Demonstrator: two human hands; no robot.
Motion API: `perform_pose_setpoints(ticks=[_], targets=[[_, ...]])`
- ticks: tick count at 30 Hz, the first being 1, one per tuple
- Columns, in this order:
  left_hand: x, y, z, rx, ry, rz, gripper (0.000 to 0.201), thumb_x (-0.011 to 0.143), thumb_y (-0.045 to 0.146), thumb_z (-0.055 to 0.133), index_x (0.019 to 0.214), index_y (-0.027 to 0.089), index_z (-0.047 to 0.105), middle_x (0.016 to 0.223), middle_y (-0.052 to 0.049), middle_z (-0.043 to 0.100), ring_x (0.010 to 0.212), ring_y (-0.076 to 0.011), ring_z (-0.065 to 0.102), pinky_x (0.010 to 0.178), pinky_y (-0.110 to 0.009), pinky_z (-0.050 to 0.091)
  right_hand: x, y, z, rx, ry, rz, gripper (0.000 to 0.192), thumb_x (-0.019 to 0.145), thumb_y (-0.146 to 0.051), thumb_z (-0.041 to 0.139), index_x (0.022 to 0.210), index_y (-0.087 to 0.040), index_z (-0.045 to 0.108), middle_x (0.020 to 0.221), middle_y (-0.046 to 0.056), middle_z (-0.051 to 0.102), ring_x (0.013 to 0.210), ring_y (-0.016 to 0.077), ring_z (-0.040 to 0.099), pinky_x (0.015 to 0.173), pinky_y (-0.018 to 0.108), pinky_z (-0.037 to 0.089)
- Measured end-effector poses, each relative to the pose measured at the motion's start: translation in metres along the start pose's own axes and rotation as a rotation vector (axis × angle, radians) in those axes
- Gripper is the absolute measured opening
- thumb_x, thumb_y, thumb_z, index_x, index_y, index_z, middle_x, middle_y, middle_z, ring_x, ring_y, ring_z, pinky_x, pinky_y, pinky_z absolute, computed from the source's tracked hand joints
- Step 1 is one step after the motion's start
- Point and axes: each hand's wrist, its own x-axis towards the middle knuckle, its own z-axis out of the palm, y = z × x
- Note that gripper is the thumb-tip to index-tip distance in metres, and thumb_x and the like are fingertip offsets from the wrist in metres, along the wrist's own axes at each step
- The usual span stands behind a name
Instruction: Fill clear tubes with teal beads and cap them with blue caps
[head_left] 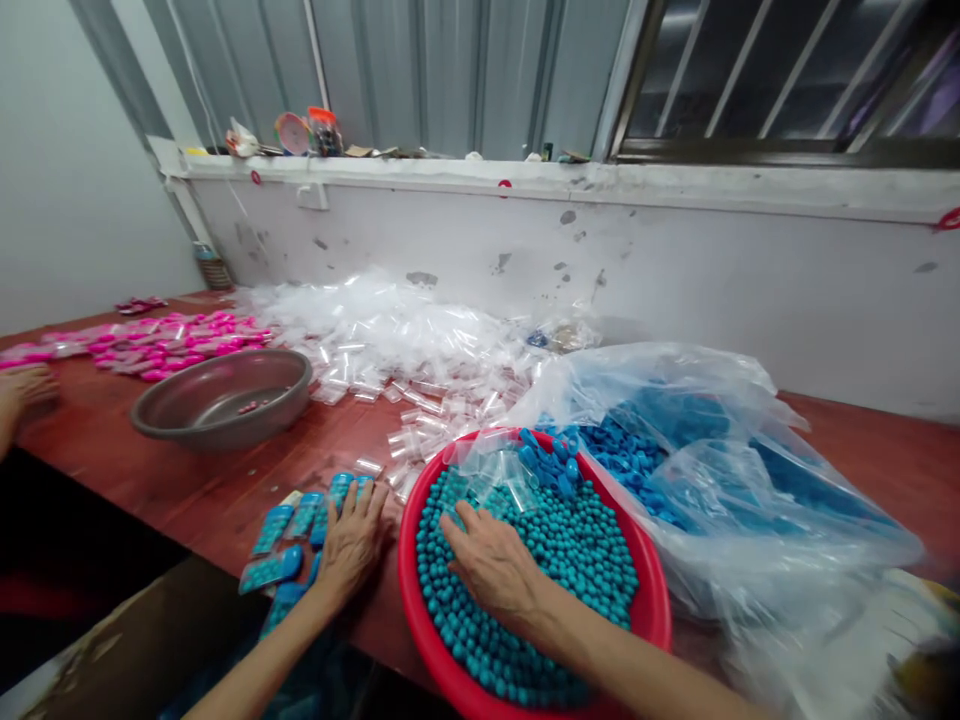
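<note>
My left hand [349, 540] lies with fingers stretched over several small clear tubes with blue caps [276, 528], filled with teal beads, near the table's front edge. My right hand [491, 560] is over a red basin [409, 560] full of teal beads [592, 560]. Its fingers are apart and bent a little, with the tips at the beads; anything under the palm is hidden. Beyond that hand, empty clear tubes [506, 478] and loose blue caps [551, 462] lie on top of the beads.
Right of the basin is a clear plastic bag [757, 480] of blue caps. A large heap of clear tubes [405, 335] lies along the wall. Leftward are a grey bowl [225, 400] with a few beads, pink-capped tubes [180, 340] and another person's hand [26, 390].
</note>
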Motion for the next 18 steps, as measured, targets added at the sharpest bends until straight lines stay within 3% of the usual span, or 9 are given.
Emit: perform_pose_setpoints(ticks=[4, 9, 12, 16, 18], targets=[[0.014, -0.027, 0.006, 0.041, -0.077, 0.019, 0.035, 0.082, 0.026, 0.038, 0.112, 0.02, 0.055, 0.128, -0.01, 0.048, 0.122, -0.0342, 0.031, 0.096, -0.054, 0.021, 0.009, 0.002, 0.017, -0.102, -0.007, -0.013, 0.037, 0.08, -0.01, 0.045, 0.116, -0.018, 0.044, 0.111, 0.011, 0.054, 0.085, 0.0241, 0.055, 0.065, 0.035, 0.049], [-0.003, -0.057, -0.003, 0.075, -0.056, -0.001, 0.032, 0.083, 0.021, 0.034, 0.104, 0.018, 0.059, 0.122, -0.011, 0.052, 0.122, -0.0339, 0.031, 0.097, -0.054, 0.017, -0.005, 0.012, 0.027, -0.156, -0.008, -0.001, 0.04, 0.08, -0.004, 0.042, 0.117, -0.018, 0.044, 0.11, 0.011, 0.054, 0.085, 0.0244, 0.055, 0.065, 0.036, 0.048], [0.003, -0.059, -0.011, 0.0, -0.106, -0.086, 0.035, 0.085, 0.023, 0.029, 0.102, 0.016, 0.059, 0.117, -0.013, 0.053, 0.118, -0.0339, 0.034, 0.094, -0.051, 0.023, -0.009, 0.014, 0.025, -0.153, -0.024, 0.029, 0.04, 0.079, -0.004, 0.043, 0.116, -0.019, 0.046, 0.109, 0.011, 0.055, 0.083, 0.0235, 0.055, 0.064, 0.034, 0.048], [0.046, -0.048, -0.003, -0.101, -0.165, -0.2, 0.046, 0.085, 0.033, 0.028, 0.121, 0.009, 0.043, 0.118, -0.02, 0.049, 0.108, -0.0329, 0.045, 0.086, -0.046, 0.033, -0.008, 0.018, 0.023, -0.106, -0.073, 0.057, 0.04, 0.079, -0.012, 0.049, 0.118, -0.018, 0.045, 0.109, 0.011, 0.054, 0.083, 0.0228, 0.054, 0.064, 0.032, 0.048], [0.068, -0.041, 0.007, -0.159, -0.214, -0.175, 0.052, 0.081, 0.042, 0.037, 0.123, 0.012, 0.041, 0.117, -0.017, 0.051, 0.106, -0.0302, 0.047, 0.085, -0.041, 0.036, -0.008, 0.02, 0.024, -0.082, -0.099, 0.06, 0.047, 0.077, -0.02, 0.055, 0.122, -0.018, 0.041, 0.116, 0.012, 0.05, 0.088, 0.025, 0.053, 0.067, 0.035, 0.048]])
